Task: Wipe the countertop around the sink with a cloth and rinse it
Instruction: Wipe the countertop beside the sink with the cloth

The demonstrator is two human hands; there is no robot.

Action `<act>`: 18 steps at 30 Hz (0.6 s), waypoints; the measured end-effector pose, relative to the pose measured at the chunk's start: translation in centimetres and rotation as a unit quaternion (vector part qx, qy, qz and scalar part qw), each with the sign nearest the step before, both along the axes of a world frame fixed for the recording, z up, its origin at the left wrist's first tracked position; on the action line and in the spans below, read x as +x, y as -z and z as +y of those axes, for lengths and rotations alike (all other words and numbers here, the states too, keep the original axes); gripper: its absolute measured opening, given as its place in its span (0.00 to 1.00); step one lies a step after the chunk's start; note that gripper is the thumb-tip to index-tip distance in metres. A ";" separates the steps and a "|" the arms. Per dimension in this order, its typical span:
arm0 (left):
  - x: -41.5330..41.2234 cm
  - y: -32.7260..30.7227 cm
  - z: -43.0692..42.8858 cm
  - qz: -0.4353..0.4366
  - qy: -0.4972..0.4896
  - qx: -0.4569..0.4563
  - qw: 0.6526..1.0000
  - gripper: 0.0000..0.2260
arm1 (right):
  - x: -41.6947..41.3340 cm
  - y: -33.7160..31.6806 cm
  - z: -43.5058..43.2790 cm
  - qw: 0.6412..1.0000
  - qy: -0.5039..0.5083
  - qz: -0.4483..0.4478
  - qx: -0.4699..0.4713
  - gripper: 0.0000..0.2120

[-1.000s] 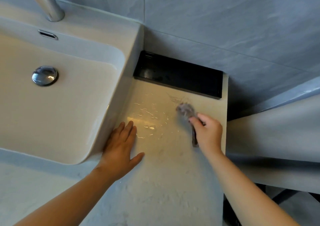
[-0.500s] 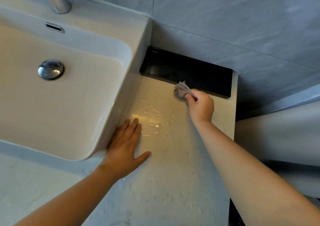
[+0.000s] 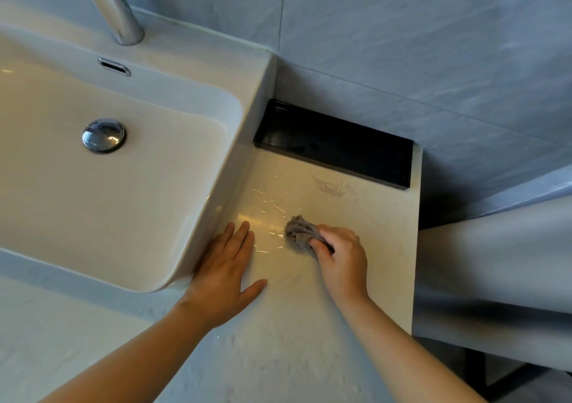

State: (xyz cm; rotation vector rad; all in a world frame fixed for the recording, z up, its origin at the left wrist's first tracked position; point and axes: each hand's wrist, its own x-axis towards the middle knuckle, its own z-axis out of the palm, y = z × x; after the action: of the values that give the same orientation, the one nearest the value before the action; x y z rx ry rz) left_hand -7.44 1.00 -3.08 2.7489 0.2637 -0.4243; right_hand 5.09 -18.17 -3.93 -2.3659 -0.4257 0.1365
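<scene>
My right hand [image 3: 342, 260] grips a bunched grey cloth [image 3: 298, 231] and presses it onto the pale stone countertop [image 3: 365, 248] to the right of the sink [image 3: 216, 167]. Thin streaks of water [image 3: 269, 207] glisten on the counter just beyond the cloth. My left hand [image 3: 224, 269] lies flat on the counter with straight fingers, right against the sink's outer wall and a short gap left of the cloth.
A black tray [image 3: 334, 144] sits at the back of the counter against the grey tiled wall [image 3: 402, 46]. The chrome faucet [image 3: 114, 9] rises behind the basin, whose drain plug [image 3: 103, 136] is shut. The counter's right edge [image 3: 416, 248] drops off.
My right hand has drawn the cloth back from the black tray's front edge toward me, into the wet patch near my left hand. My left hand has stayed in place.
</scene>
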 end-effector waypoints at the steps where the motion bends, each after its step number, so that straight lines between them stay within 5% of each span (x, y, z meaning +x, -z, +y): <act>1: 0.0 0.0 0.0 0.000 0.000 -0.001 1.000 0.42 | -0.3 -0.1 -0.2 1.000 -0.008 0.021 -0.001 0.09; 8: 0.1 -0.1 0.1 0.002 -0.001 -0.019 1.000 0.46 | 1.6 -4.2 0.1 0.984 -0.041 0.146 0.093 0.06; 11: -0.2 -0.4 -0.1 0.007 -0.021 -0.036 0.999 0.46 | 4.4 -5.9 1.7 0.990 -0.031 0.085 0.110 0.06; 18: -3.4 -0.2 -1.5 -0.045 -0.055 0.007 0.997 0.41 | 11.5 -4.7 5.7 0.997 -0.063 -0.046 -0.023 0.08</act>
State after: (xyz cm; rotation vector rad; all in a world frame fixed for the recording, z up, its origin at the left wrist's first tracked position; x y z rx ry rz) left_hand -10.79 -0.53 -2.83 2.7415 0.3931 -0.2708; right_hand 16.58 -12.47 0.75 -2.3966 -0.6232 0.0982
